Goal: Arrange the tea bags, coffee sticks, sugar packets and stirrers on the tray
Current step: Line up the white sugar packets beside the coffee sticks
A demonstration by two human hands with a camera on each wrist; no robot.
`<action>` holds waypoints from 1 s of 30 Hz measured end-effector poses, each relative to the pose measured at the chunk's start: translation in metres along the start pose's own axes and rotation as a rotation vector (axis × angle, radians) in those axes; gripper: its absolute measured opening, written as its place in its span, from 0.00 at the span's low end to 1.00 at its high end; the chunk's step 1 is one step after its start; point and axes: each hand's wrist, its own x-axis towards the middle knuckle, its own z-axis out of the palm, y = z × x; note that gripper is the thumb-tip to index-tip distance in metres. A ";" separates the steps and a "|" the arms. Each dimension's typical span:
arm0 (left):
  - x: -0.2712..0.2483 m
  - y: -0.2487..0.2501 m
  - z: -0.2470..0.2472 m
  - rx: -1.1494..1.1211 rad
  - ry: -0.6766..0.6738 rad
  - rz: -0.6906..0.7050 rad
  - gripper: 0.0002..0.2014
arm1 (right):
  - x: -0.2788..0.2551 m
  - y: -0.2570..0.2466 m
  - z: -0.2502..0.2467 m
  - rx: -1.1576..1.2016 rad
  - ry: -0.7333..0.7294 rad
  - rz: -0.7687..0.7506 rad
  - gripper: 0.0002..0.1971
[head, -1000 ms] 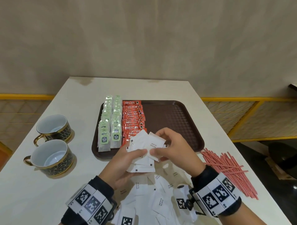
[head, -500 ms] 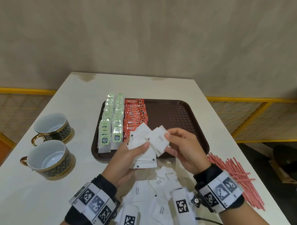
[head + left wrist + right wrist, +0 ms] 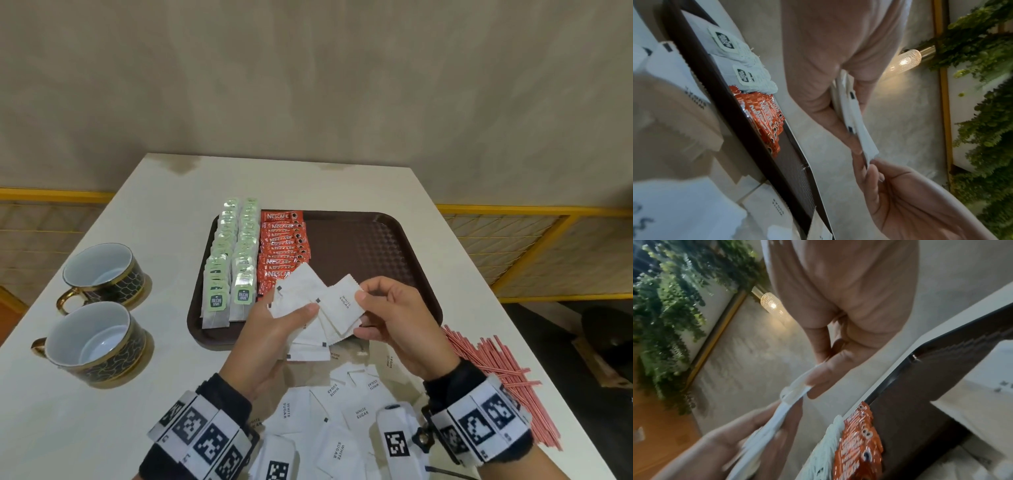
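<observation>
A brown tray (image 3: 363, 246) holds two rows of green-tagged tea bags (image 3: 236, 260) at its left and a column of red coffee sticks (image 3: 284, 246) beside them. Above the tray's near edge my left hand (image 3: 274, 329) grips a fanned stack of white sugar packets (image 3: 301, 294), thumb on top. My right hand (image 3: 387, 318) pinches the rightmost packet (image 3: 344, 305) of that fan by its edges. The left wrist view shows the stack (image 3: 855, 116) edge-on between both hands. More sugar packets (image 3: 342, 418) lie loose on the table below my hands. Red stirrers (image 3: 496, 373) lie in a pile at the right.
Two dark gold-rimmed cups (image 3: 99, 274) (image 3: 92, 339) stand on the white table (image 3: 102, 411) at the left. The tray's right half (image 3: 376, 240) carries nothing. A wall lies behind the table's far edge; yellow railings flank it.
The fan of packets has spread further right. My right hand has shifted right and now pinches the outermost packet by its edges.
</observation>
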 end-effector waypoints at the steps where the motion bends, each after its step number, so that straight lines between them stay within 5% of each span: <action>1: 0.000 0.001 0.001 0.013 0.019 0.019 0.16 | 0.000 -0.003 -0.005 0.024 0.007 -0.007 0.05; 6: -0.003 0.005 -0.001 0.053 0.070 0.090 0.15 | -0.002 -0.020 -0.043 0.008 0.174 -0.128 0.05; 13: -0.001 0.006 -0.003 0.121 0.038 0.126 0.14 | -0.014 -0.014 -0.026 -0.286 -0.111 -0.150 0.04; 26: 0.016 0.024 -0.010 0.179 0.023 0.084 0.16 | 0.025 -0.020 -0.005 -0.444 -0.215 -0.212 0.03; 30: 0.029 0.030 -0.026 0.088 0.114 0.095 0.17 | 0.074 -0.039 -0.016 -0.491 -0.082 -0.266 0.06</action>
